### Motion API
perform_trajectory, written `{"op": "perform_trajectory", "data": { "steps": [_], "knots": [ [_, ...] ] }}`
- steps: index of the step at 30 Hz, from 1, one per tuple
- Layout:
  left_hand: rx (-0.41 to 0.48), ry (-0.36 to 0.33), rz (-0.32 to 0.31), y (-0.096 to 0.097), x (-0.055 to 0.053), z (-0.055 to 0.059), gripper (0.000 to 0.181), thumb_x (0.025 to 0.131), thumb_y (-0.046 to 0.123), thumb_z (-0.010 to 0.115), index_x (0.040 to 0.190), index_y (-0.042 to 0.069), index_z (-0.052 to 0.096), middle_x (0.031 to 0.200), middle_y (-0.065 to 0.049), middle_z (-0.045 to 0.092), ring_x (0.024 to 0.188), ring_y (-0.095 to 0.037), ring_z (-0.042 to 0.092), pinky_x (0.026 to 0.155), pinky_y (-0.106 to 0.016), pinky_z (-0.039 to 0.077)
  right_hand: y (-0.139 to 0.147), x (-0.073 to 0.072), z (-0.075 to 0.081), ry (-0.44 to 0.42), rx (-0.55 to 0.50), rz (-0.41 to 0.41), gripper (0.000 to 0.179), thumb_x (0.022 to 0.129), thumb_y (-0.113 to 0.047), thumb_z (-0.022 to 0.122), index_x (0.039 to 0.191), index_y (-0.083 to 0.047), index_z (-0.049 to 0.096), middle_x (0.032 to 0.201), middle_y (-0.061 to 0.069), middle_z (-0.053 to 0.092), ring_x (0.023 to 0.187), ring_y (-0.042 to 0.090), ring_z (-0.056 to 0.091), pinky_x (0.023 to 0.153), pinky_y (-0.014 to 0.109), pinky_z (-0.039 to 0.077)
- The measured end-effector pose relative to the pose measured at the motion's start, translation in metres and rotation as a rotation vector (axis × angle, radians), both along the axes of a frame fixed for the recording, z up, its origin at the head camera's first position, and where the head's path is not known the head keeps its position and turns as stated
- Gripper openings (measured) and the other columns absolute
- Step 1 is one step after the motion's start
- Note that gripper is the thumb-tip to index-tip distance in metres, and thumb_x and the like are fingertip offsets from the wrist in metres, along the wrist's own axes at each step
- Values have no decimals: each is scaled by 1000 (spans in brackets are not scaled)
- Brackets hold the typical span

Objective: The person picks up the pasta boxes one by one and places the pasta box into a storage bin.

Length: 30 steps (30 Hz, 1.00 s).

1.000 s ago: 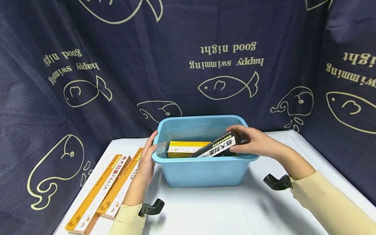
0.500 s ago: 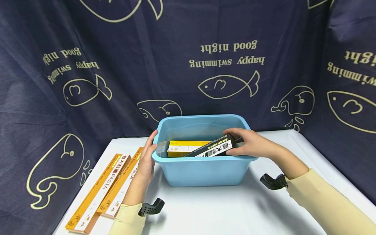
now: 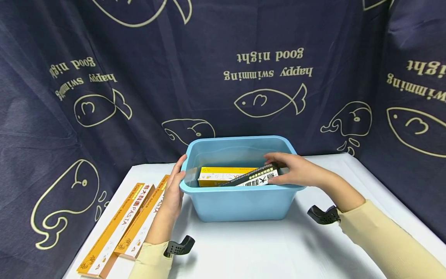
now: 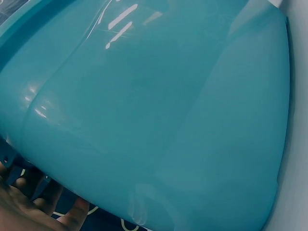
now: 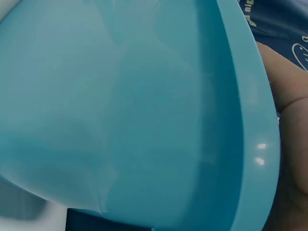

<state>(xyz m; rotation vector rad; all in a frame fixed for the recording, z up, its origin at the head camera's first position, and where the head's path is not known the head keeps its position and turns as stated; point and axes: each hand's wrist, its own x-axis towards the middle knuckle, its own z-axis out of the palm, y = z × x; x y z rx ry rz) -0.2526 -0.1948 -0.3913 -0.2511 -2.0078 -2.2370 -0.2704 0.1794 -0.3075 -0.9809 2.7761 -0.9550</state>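
Note:
A light blue plastic basin (image 3: 240, 205) stands on the table. My left hand (image 3: 172, 193) holds its left rim; in the left wrist view the fingers (image 4: 74, 214) lie along the basin's outside. Over the right rim reaches my right hand (image 3: 296, 170), thumb and fingers around the right end of a black pasta box (image 3: 249, 177) inside the basin. That box slants, its right end higher, and overlaps a yellow pasta box (image 3: 217, 176) lying along the basin. In the right wrist view the rim hides most of the right hand (image 5: 293, 125).
Two orange-and-white pasta boxes (image 3: 116, 228) lie side by side on the white table (image 3: 251, 252), left of the basin; my left forearm partly covers one. A dark blue curtain (image 3: 205, 77) with fish drawings hangs close behind the basin.
My right hand has moved slightly left and lowered the black pasta box's right end deeper into the basin, so it lies flatter. The left hand has stayed at the rim.

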Motion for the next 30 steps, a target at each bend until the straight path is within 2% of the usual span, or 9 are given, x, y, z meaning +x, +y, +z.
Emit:
{"op": "perform_trajectory", "data": {
  "steps": [4, 14, 16, 21, 24, 26, 30],
  "knots": [
    [0, 1, 2, 0, 0, 0, 56, 100, 28, 36, 156, 33, 32, 166, 10, 21, 154, -20, 15, 121, -64, 3, -1, 0, -1, -20, -20, 22, 70, 86, -28, 78, 144, -2, 48, 130, 8, 67, 123, 30, 61, 107, 55, 43],
    [2, -2, 10, -1, 1, -1, 57, 100, 29, 36, 156, 32, 32, 166, 9, 22, 153, -21, 16, 121, -64, 4, -2, 2, -1, 2, -43, 8, 60, 89, -27, 75, 141, -6, 53, 126, 5, 69, 119, 26, 64, 104, 54, 45],
    [1, -1, 11, -1, 1, -1, 57, 100, 29, 36, 156, 33, 32, 166, 9, 23, 153, -21, 18, 121, -64, 4, -1, 2, -2, 25, -61, 5, 56, 90, -24, 74, 140, -8, 55, 124, 4, 70, 117, 25, 65, 103, 51, 47],
    [5, 6, 9, -1, 1, -1, 56, 100, 29, 37, 156, 33, 32, 165, 9, 22, 152, -21, 18, 121, -64, 5, 2, 3, -7, 103, -156, -18, 42, 94, -20, 69, 135, -15, 60, 120, 0, 71, 112, 18, 66, 99, 31, 51],
    [6, 9, 0, 0, 1, 0, 57, 100, 28, 37, 156, 32, 32, 166, 8, 22, 153, -21, 18, 121, -63, 5, 7, 8, -13, 126, -240, -93, 34, 97, -21, 64, 131, -18, 63, 123, 1, 70, 112, 7, 64, 96, 20, 49],
    [8, 12, 0, 0, 0, 0, 57, 99, 28, 38, 156, 32, 32, 166, 8, 21, 153, -22, 18, 121, -63, 6, 9, 12, -17, 127, -301, -172, 31, 99, -22, 63, 129, -19, 65, 126, 1, 69, 113, 0, 60, 94, 17, 47],
    [11, 24, -1, 1, 0, -1, 57, 100, 28, 38, 156, 31, 32, 166, 8, 21, 153, -22, 18, 121, -63, 6, 12, 21, -28, 127, -451, -328, 28, 100, -22, 60, 127, -18, 67, 128, -2, 67, 119, -4, 53, 95, 13, 41]
  ]
}}
